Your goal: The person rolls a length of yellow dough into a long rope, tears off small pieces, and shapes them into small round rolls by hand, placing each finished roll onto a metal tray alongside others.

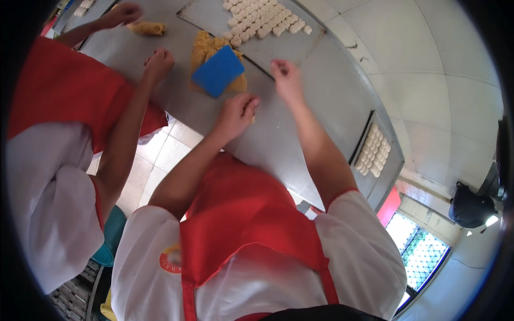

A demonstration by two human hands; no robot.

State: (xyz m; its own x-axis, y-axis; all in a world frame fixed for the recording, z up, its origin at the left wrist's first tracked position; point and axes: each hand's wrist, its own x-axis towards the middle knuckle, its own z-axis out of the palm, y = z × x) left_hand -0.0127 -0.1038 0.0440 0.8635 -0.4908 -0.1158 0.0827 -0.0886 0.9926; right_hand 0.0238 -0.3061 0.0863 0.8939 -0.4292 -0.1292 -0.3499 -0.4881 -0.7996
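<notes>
Over the steel table my left hand (238, 113) is closed, and a small yellowish bit (252, 120) shows at its fingers. My right hand (289, 83) is raised farther right near the tray's edge, with its fingers curled together; whatever it may hold is hidden and slightly blurred. Just beyond my left hand lies a flat blue plastic dough scraper (218, 70), resting on a mass of yellow-brown dough or filling (206, 45). Rows of small pale dough pieces (262, 18) sit on a large metal tray (206, 24) at the far side.
A co-worker in a red apron (80, 91) stands at my left, one hand (120, 14) near a yellow-brown roll (147, 28). At the right end of the steel table (332, 101), a smaller tray holds rows of dough pieces (373, 151). A tiled wall (412, 48) borders the table.
</notes>
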